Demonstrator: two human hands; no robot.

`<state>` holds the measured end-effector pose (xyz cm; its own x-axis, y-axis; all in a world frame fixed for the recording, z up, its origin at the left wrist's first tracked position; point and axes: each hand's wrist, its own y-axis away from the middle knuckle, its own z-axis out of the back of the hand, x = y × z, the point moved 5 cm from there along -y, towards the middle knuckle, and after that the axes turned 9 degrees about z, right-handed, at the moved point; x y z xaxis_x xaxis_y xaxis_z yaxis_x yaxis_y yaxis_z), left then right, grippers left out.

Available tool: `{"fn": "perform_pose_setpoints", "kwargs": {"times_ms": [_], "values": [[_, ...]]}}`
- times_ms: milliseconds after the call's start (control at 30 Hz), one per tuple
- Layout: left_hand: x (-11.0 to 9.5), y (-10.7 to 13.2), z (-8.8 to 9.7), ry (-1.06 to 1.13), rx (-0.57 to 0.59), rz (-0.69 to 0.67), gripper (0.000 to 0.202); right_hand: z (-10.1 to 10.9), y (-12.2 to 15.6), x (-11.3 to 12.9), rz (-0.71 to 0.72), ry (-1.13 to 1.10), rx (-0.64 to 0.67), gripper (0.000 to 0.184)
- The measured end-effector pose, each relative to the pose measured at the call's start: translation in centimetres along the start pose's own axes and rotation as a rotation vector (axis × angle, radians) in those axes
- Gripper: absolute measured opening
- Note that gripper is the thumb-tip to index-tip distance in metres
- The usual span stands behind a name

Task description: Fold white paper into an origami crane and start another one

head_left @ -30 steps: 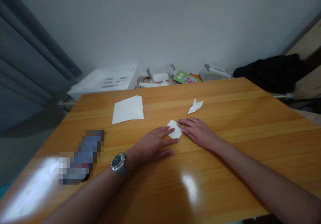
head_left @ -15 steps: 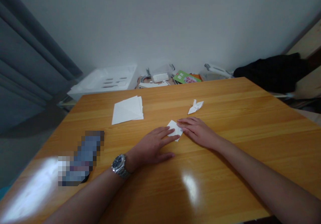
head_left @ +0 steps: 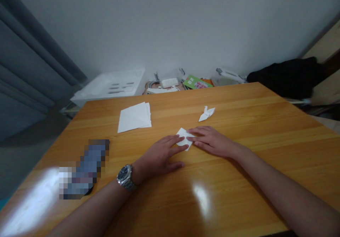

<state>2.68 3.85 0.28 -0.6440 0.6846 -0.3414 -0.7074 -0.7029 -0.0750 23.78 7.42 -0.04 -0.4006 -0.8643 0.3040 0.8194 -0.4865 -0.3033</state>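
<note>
A small folded square of white paper (head_left: 182, 133) lies flat on the wooden table (head_left: 170, 201), turned like a diamond. My left hand (head_left: 163, 155) rests on its left side, fingers spread, fingertips pressing the paper and the thumb on the wood. From the other side my right hand (head_left: 208, 140) reaches in, fingers stretched out flat, one fingertip on the middle of the paper. Neither hand grips it. Just behind my right hand stands a white folded paper crane (head_left: 206, 114). A watch (head_left: 125, 174) is on my left wrist.
White paper sheets (head_left: 134, 117) lie stacked at the back left. A blurred-out, phone-like object (head_left: 90, 166) lies on the left. Behind the table are a white foam tray (head_left: 119, 83), a green booklet (head_left: 198, 82), assorted items and a black cloth (head_left: 287, 76).
My right hand's finger has slid a little left, further onto the paper. My left hand stays nearly still on it. The view has shifted slightly.
</note>
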Motion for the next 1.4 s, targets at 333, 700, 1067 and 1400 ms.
{"fn": "perform_pose_setpoints", "kwargs": {"times_ms": [333,700,1067,1400], "values": [[0.1,0.0,-0.2,-0.012,-0.010,-0.014,0.058,-0.2,0.3,1.0,-0.008,-0.012,0.113,0.040],[0.2,0.1,-0.2,-0.005,-0.027,-0.028,0.057,-0.3,0.5,0.9,-0.041,-0.052,0.207,0.042],[0.2,0.1,-0.1,-0.017,-0.016,-0.028,0.051,-0.5,0.5,0.9,-0.066,-0.117,0.204,0.044],[0.1,0.1,-0.1,-0.001,-0.024,-0.025,0.051,-0.5,1.0,0.7,-0.040,-0.124,0.283,0.046]]}}
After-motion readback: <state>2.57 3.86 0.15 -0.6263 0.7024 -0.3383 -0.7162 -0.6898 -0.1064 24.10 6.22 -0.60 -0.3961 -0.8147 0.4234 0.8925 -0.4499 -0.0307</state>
